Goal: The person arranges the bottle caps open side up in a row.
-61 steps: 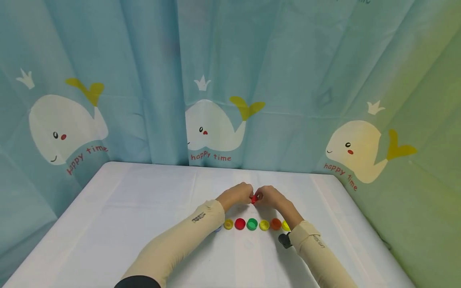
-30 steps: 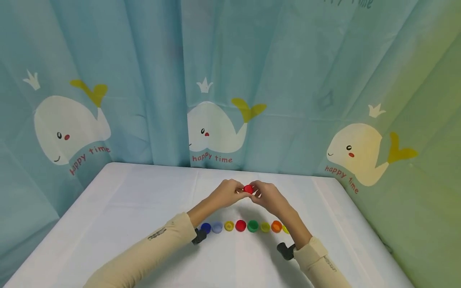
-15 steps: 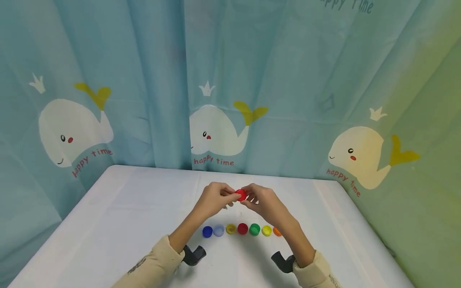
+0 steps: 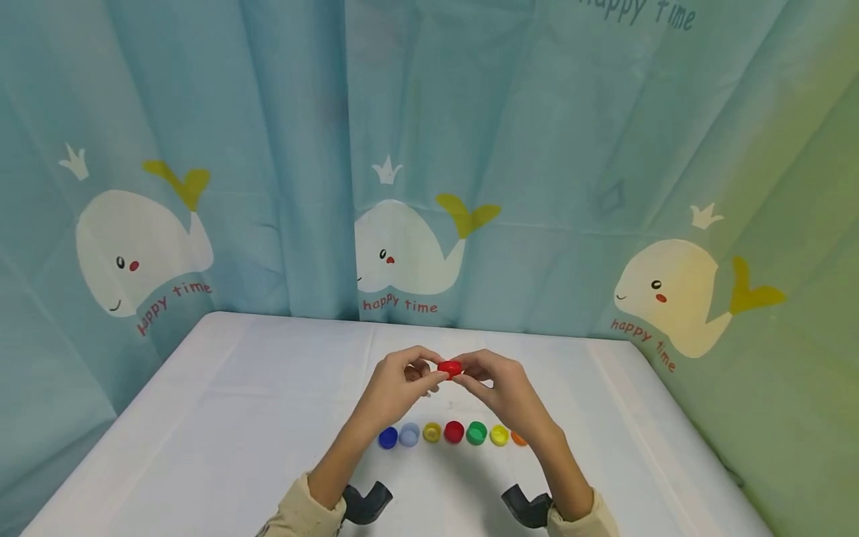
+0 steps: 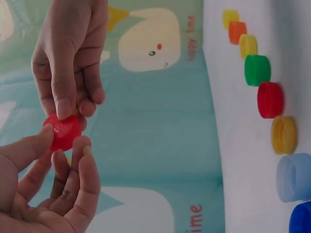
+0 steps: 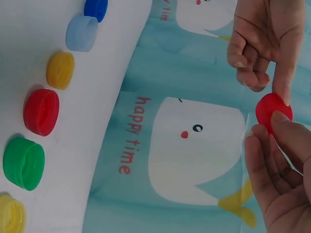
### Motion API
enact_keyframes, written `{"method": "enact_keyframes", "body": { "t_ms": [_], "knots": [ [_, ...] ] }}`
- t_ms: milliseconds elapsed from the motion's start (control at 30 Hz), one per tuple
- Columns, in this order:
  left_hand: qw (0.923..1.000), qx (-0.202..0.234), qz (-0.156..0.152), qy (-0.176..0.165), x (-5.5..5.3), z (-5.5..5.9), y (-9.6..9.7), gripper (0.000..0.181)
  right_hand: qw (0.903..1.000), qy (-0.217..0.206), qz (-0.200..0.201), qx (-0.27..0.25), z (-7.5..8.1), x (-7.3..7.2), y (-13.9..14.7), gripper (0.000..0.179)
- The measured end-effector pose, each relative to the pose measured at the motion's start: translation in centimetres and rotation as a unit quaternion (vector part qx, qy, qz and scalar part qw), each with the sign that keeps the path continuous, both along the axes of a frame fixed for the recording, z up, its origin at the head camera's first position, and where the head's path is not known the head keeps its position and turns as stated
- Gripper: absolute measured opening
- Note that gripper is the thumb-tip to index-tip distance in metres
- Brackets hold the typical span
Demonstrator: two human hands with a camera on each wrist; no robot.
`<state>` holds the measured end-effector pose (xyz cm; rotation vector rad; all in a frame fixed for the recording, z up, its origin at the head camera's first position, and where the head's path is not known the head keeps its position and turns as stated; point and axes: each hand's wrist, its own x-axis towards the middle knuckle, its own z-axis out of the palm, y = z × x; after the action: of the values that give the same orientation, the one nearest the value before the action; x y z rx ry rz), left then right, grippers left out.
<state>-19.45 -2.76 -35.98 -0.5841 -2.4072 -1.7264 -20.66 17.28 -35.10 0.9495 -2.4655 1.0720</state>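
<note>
A small red bottle cap [image 4: 450, 368] is up in the air over the white table, pinched from both sides. My left hand [image 4: 394, 382] grips its left edge between thumb and index finger. From the other side my right hand [image 4: 507, 382] pinches it the same way, thumb below in the head view. Faint raised marks show on the round face of this bottle cap [image 5: 64, 132] in the left wrist view. The remaining fingers of both hands curl loosely and touch nothing.
Several bottle caps stand in a row on the table [image 4: 268, 418], nearer than the hands: blue [image 4: 388, 438], light blue [image 4: 409, 434], dark yellow [image 4: 432, 432], red [image 4: 454, 432], green [image 4: 477, 433], yellow [image 4: 499, 435], orange [image 4: 518, 439]. A whale-print curtain [image 4: 537, 149] hangs behind.
Both hands have lifted the red bottle cap from near the tabletop and brought it slightly left and nearer, turning it between the fingers. The row of caps has stayed put.
</note>
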Motion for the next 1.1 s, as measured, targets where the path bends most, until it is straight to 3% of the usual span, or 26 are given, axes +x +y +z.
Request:
{"method": "enact_keyframes", "body": {
  "t_ms": [267,500,733,867,1100],
  "knots": [
    [0.9995,0.025,-0.006,0.020,0.5,-0.3,0.3,0.018,1.0000,0.004,0.000,0.002,0.0,0.5,0.1,0.022],
    [0.9988,0.013,-0.018,0.043,0.7,-0.7,0.3,0.015,0.9991,0.011,0.040,-0.003,-0.5,0.7,0.8,0.024],
    [0.9967,0.025,-0.031,0.071,0.5,-1.4,1.0,0.016,0.9958,0.057,0.066,-0.027,-1.1,0.8,1.6,0.023],
    [0.9960,0.032,-0.029,0.078,0.4,-1.6,1.5,0.020,0.9961,0.070,0.052,-0.013,-1.2,0.7,1.9,0.020],
    [0.9951,0.022,-0.038,0.089,0.0,-2.2,2.6,0.024,0.9984,0.053,0.013,0.015,-1.4,0.6,3.1,0.020]
  ]
}}
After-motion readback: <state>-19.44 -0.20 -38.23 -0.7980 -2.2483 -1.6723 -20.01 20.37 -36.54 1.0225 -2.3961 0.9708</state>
